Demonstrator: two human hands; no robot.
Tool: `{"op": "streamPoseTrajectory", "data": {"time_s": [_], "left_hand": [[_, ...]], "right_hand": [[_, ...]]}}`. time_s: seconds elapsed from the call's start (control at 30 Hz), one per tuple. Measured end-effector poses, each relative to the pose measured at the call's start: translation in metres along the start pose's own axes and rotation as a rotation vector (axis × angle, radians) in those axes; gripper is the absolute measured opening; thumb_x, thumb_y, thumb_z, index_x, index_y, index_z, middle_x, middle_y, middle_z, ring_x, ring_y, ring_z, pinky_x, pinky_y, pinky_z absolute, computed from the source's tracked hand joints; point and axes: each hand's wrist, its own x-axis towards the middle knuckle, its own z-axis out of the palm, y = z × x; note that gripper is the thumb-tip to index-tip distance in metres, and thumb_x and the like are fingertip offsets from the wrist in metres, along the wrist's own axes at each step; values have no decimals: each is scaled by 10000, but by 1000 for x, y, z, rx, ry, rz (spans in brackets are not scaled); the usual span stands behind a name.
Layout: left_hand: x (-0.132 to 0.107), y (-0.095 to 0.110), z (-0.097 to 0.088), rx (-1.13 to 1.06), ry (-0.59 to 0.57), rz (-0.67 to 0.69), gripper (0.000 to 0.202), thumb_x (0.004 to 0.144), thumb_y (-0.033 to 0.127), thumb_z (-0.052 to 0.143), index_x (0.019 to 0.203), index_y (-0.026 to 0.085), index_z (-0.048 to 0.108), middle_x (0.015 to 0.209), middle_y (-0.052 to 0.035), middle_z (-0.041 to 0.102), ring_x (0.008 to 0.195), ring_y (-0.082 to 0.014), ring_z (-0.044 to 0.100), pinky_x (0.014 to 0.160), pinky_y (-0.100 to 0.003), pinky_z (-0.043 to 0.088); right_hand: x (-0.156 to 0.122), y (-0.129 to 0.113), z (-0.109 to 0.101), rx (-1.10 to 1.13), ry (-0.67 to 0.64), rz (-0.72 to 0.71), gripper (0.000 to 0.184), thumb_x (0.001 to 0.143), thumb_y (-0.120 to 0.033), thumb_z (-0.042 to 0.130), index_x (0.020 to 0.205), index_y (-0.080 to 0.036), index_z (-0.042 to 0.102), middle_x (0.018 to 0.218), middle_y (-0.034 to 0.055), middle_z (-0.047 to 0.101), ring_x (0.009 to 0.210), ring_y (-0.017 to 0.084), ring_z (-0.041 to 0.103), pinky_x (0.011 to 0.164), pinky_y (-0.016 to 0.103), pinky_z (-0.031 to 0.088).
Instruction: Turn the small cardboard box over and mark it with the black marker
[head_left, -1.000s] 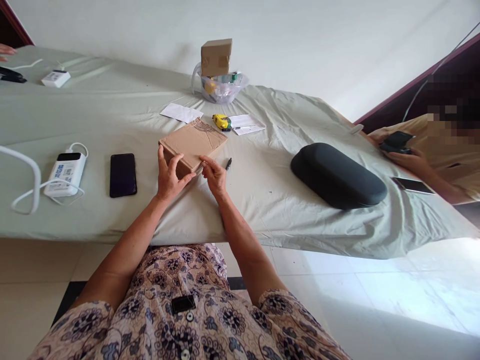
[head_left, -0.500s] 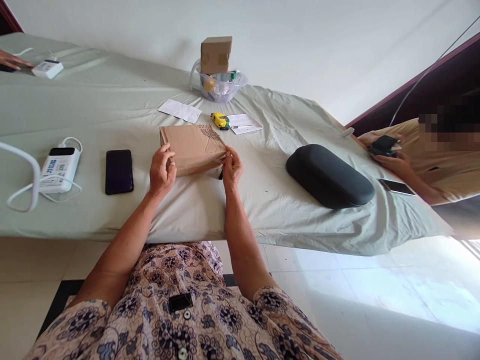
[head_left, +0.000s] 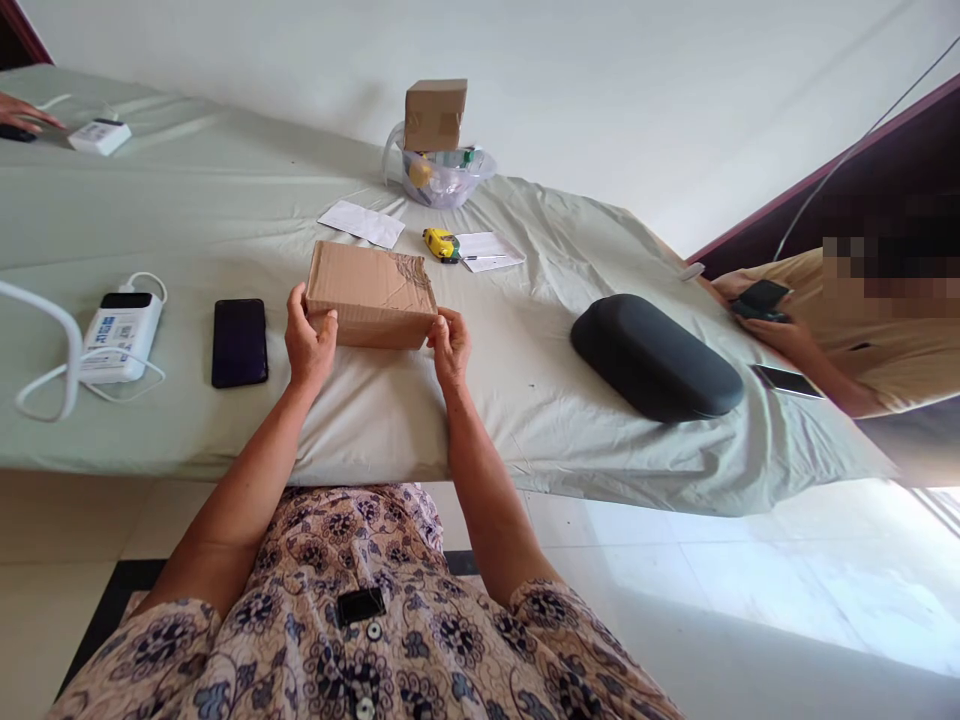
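Between my two hands is a brown cardboard box (head_left: 369, 297), its top scuffed and torn near the far right corner. My left hand (head_left: 310, 340) grips its left end, the thumb against the front face. At the right end my right hand (head_left: 450, 343) pinches the front corner with thumb and fingers. Whether the box rests on the cloth or is slightly raised, I cannot tell. Just beyond it lie a yellow tape measure (head_left: 441, 245) and a white paper with a pen (head_left: 491, 252). Another white paper (head_left: 362, 223) lies behind the box.
Left of me are a black phone (head_left: 240, 342) and a white power strip (head_left: 120, 335) with cables. A plastic basket (head_left: 450, 185) bearing another box (head_left: 435, 115) stands by the wall. Right: a black case (head_left: 656, 357), a phone (head_left: 787, 381) and a person holding a dark device. Another person's hand (head_left: 26, 112) shows far left.
The box has turned and tilted in my hands, so its front face shows more. Both hands have shifted slightly left with it, and my left thumb now presses the front.
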Motion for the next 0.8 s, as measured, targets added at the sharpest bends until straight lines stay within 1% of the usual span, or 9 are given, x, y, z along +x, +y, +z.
{"op": "streamPoseTrajectory", "data": {"time_s": [0.1,0.17,0.3,0.37,0.43,0.5,0.6,0.7,0.8], "left_hand": [[3,-2,-1,45,10,-121,516,876,363,595,1326,147,466,1369,-198,626,1297,-304,601,1115,-446,473],[4,-1,-2,79,-13,-179,491,865,358,610,1291,147,488,1331,-193,651,1256,-311,625,1092,-452,490],[5,2,-3,264,-103,-214,572,814,279,654,1325,93,479,1380,-240,613,1315,-350,589,1104,-470,480],[5,4,-4,386,-162,-237,607,813,264,650,1352,62,461,1378,-271,608,1318,-384,586,1098,-506,479],[4,5,-5,493,-203,-242,612,813,274,652,1355,63,461,1328,-276,641,1279,-411,609,1080,-556,475],[3,6,-6,570,-207,-223,563,812,295,657,1306,78,497,1256,-269,681,1240,-426,628,1063,-593,466],[2,7,-7,614,-194,-205,473,813,319,658,1211,90,547,1186,-270,706,1206,-428,644,1047,-600,465],[2,8,-8,621,-195,-207,456,814,338,656,1183,90,556,1169,-278,705,1183,-436,653,1022,-595,476],[3,9,-8,612,-191,-202,451,819,352,636,1180,93,554,1173,-278,700,1179,-447,652,1003,-600,479]], "right_hand": [[-2,-1,3,-5,-62,28,497,864,-694,544,1027,-232,624,607,-65,548,533,107,516,575,250,451],[-2,0,4,-46,-93,73,470,853,-680,566,991,-234,620,589,-72,554,520,103,514,574,247,447],[-2,1,3,-108,-129,134,420,854,-630,589,984,-232,616,609,-65,621,515,99,531,594,246,458],[-3,2,2,-144,-141,155,385,875,-589,577,1002,-229,622,630,-56,651,509,100,532,595,248,458],[-4,3,2,-238,-168,170,319,887,-523,583,1003,-230,632,642,-49,665,527,108,546,609,253,457],[-4,4,3,-391,-205,165,229,880,-437,613,985,-236,639,662,-38,677,582,128,580,644,265,460],[-6,5,5,-612,-263,134,127,871,-325,632,967,-242,644,735,-5,711,671,167,620,692,296,466],[-7,5,6,-709,-281,118,87,888,-299,615,935,-236,652,800,34,734,714,192,630,710,324,468],[-8,6,6,-717,-264,106,94,888,-314,616,882,-230,658,797,49,729,719,195,619,705,330,471]]}}
